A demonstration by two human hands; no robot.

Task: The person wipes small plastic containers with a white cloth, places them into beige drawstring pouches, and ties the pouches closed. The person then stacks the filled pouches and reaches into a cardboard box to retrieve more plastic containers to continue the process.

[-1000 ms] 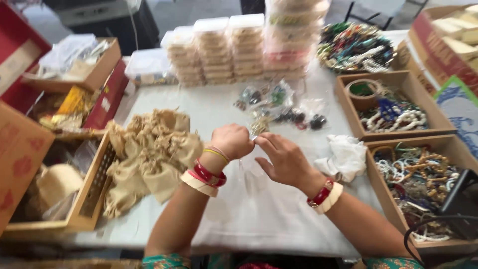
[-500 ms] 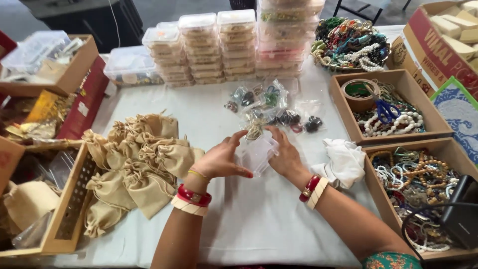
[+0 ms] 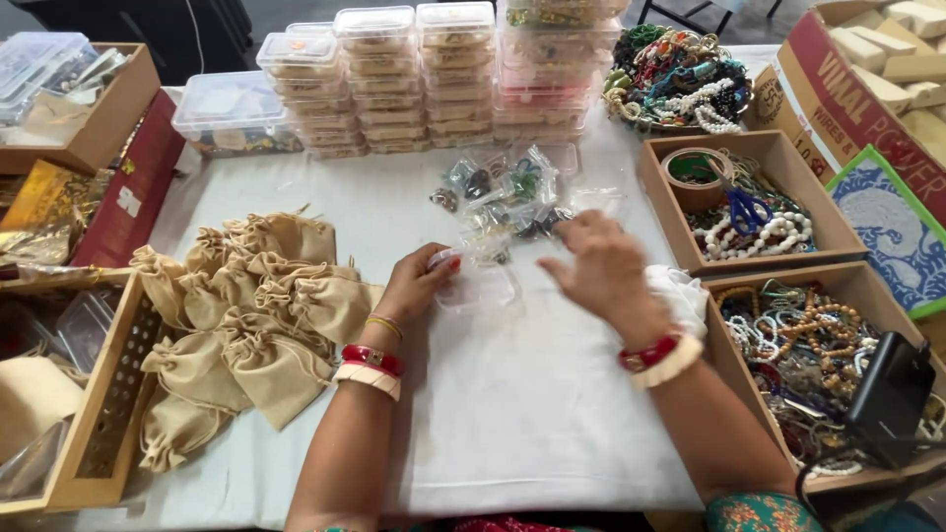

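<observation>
**Hands at the clear pouch, mid-surface**

Left hand pinches the near-left corner of a small clear plastic pouch, fingers curled round it. Right hand hovers just right of the pouch, blurred; fingers look loosely spread, nothing seen in its grip. Pouch lies flat on the white cloth surface, thin, glossy, see-through. Beyond the pouch: a scatter of small clear packets with dark beads. Far beyond: stacked clear lidded boxes. Left of the pouch: heap of tan drawstring bags, coarse fabric. Right of it: wooden trays of beaded strands, close to the forearm. Open cloth lies nearer the person than the pouch.
</observation>
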